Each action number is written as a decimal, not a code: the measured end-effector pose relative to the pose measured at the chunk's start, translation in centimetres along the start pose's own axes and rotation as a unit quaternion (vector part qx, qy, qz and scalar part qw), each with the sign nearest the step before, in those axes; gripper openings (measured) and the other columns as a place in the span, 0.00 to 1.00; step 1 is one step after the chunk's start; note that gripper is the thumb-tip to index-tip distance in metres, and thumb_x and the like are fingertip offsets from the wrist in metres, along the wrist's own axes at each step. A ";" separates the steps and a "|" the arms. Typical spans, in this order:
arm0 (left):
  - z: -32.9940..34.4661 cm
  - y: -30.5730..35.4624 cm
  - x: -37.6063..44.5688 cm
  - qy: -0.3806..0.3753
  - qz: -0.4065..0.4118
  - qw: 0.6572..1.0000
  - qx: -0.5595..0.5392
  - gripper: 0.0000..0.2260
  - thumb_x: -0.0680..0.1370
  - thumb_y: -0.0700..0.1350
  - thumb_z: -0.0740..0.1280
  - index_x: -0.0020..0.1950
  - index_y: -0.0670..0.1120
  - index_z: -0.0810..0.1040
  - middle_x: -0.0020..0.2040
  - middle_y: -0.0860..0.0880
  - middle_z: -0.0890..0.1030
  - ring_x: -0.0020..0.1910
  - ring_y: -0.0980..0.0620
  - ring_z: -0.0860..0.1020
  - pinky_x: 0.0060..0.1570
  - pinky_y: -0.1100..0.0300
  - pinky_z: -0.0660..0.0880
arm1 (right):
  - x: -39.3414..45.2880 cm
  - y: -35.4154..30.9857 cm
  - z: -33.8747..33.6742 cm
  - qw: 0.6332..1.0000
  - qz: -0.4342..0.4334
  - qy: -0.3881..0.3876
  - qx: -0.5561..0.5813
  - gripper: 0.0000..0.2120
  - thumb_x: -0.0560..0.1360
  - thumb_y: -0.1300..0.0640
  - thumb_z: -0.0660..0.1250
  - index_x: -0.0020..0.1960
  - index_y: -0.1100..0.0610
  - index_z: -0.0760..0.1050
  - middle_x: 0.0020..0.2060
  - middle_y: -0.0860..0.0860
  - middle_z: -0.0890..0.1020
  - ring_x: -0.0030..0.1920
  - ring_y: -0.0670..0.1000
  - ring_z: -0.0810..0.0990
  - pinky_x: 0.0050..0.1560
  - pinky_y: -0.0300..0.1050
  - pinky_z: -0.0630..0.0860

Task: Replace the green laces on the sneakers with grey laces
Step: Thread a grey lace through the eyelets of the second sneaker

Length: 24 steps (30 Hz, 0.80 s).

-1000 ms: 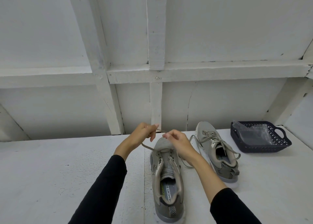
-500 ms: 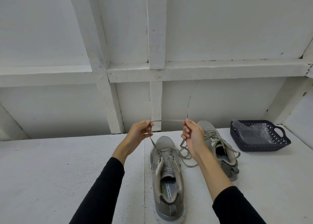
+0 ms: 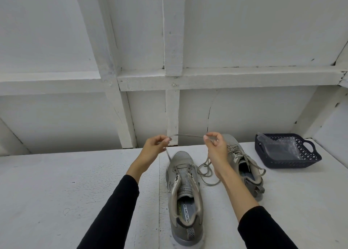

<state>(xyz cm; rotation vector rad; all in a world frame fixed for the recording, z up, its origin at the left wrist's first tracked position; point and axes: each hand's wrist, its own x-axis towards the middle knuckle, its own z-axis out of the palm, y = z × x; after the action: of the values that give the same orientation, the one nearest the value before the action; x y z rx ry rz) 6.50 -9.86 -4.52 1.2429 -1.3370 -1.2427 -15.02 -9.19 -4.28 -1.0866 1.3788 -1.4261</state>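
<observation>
1. While both hands are raised above the table, a grey lace (image 3: 185, 135) is stretched nearly level between them, over the toe of the near sneaker (image 3: 183, 190).
2. Left hand (image 3: 153, 147): thumb and fingertips pinch one end of that stretch, the other fingers curled beneath. From this pinch the lace drops down to the front eyelets of the near sneaker.
3. Right hand (image 3: 216, 149): thumb and forefinger pinch the other end of the stretch, the remaining fingers loosely bent. Below this hand the rest of the lace hangs and gathers in loose loops (image 3: 206, 171) on the table, between the two shoes.
4. That near sneaker stands close to the table's near edge, about midway along it, toe pointing to the far edge, heel toward the person. Only its foremost eyelets carry lace; its tongue lies bare and the insole lettering shows.
5. A second sneaker (image 3: 244, 169) stands just to the right and a little farther back, partly hidden by the right forearm; it is laced in grey along its whole length.
6. Toward the far right corner of the white table (image 3: 56, 192) sits a dark openwork basket (image 3: 308, 154) with a side handle, holding a clear plastic bag (image 3: 278, 147).
7. Both forearms wear black sleeves (image 3: 116, 211).
</observation>
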 end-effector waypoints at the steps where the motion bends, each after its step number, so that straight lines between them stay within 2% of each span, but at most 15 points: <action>1: -0.1 0.1 0.1 0.000 -0.003 0.999 -0.044 0.06 0.81 0.44 0.65 0.50 0.44 0.80 0.45 0.48 0.78 0.46 0.54 0.77 0.51 0.63 0.76 | -0.1 0.0 0.0 0.999 -0.016 -0.007 -0.028 0.02 0.79 0.55 0.65 0.48 0.53 0.75 0.42 0.50 0.81 0.41 0.44 0.76 0.42 0.37 0.71; 3: -0.3 0.5 0.1 -0.021 -0.012 0.994 -0.110 0.07 0.81 0.43 0.63 0.50 0.42 0.79 0.42 0.49 0.78 0.44 0.56 0.77 0.51 0.63 0.76 | -0.3 0.2 -0.1 0.997 -0.038 -0.021 -0.070 0.07 0.80 0.54 0.64 0.45 0.55 0.76 0.41 0.52 0.81 0.42 0.46 0.76 0.44 0.37 0.72; 6: 0.0 0.9 -0.1 -0.049 -0.035 0.984 -0.166 0.08 0.82 0.43 0.60 0.50 0.42 0.77 0.38 0.51 0.77 0.40 0.56 0.77 0.51 0.61 0.76 | -0.2 0.3 -0.1 0.991 -0.040 -0.035 -0.123 0.15 0.80 0.51 0.62 0.43 0.61 0.75 0.35 0.53 0.76 0.36 0.47 0.71 0.37 0.39 0.68; 8: 0.2 1.1 -0.2 -0.040 -0.052 0.981 -0.183 0.09 0.83 0.44 0.60 0.49 0.42 0.78 0.35 0.52 0.74 0.35 0.57 0.75 0.46 0.61 0.77 | -0.1 0.3 0.1 0.988 -0.023 -0.049 -0.143 0.17 0.81 0.50 0.61 0.39 0.60 0.72 0.31 0.50 0.71 0.33 0.48 0.67 0.34 0.41 0.65; 10: 0.4 1.3 -0.2 -0.028 -0.060 0.983 -0.172 0.10 0.82 0.45 0.60 0.47 0.43 0.78 0.32 0.52 0.69 0.31 0.57 0.69 0.40 0.63 0.73 | -0.1 0.2 0.2 0.991 -0.007 -0.068 -0.116 0.16 0.81 0.51 0.60 0.37 0.58 0.70 0.29 0.49 0.69 0.31 0.47 0.65 0.32 0.40 0.63; 13: 0.4 1.6 -0.2 -0.013 -0.066 0.985 -0.162 0.10 0.81 0.48 0.63 0.42 0.44 0.77 0.31 0.53 0.63 0.29 0.56 0.62 0.36 0.62 0.65 | -0.5 -0.6 0.0 0.994 0.022 -0.100 -0.027 0.10 0.82 0.55 0.60 0.44 0.58 0.74 0.30 0.48 0.71 0.29 0.44 0.66 0.30 0.36 0.64; 16: 0.4 1.9 0.0 0.015 -0.088 0.978 -0.190 0.13 0.80 0.49 0.65 0.37 0.47 0.71 0.28 0.54 0.63 0.27 0.56 0.63 0.37 0.61 0.68 | -0.7 -1.5 -0.1 0.990 0.045 -0.109 0.077 0.06 0.81 0.59 0.61 0.48 0.59 0.74 0.31 0.49 0.71 0.29 0.44 0.66 0.31 0.37 0.64; 19: 0.0 1.4 0.5 0.106 -0.125 0.943 -0.290 0.15 0.81 0.47 0.64 0.35 0.47 0.68 0.26 0.53 0.65 0.25 0.56 0.66 0.41 0.58 0.73 | -0.4 -2.0 -0.3 0.980 0.065 -0.084 0.171 0.04 0.81 0.63 0.60 0.48 0.60 0.72 0.31 0.50 0.70 0.28 0.45 0.65 0.30 0.38 0.64; 22: -0.8 0.4 0.5 0.167 -0.147 0.919 -0.324 0.15 0.81 0.46 0.64 0.35 0.47 0.68 0.23 0.54 0.65 0.25 0.56 0.65 0.41 0.58 0.74 | -0.3 -2.1 -0.6 0.977 0.069 -0.069 0.189 0.04 0.80 0.65 0.60 0.49 0.60 0.71 0.32 0.51 0.71 0.28 0.45 0.66 0.30 0.38 0.64; 24: -1.2 -0.1 0.3 0.153 -0.161 0.925 -0.308 0.14 0.80 0.47 0.65 0.36 0.47 0.69 0.22 0.55 0.63 0.22 0.57 0.63 0.36 0.60 0.71 | -0.4 -1.9 -0.7 0.987 0.049 -0.070 0.133 0.04 0.80 0.65 0.60 0.51 0.59 0.73 0.34 0.51 0.73 0.30 0.45 0.68 0.31 0.36 0.65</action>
<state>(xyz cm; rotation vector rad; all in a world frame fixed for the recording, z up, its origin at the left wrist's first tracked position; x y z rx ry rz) 7.69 -10.26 -4.55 1.1503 -0.4586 -1.4707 -15.65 -8.55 -2.41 -0.9146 1.0919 -1.3889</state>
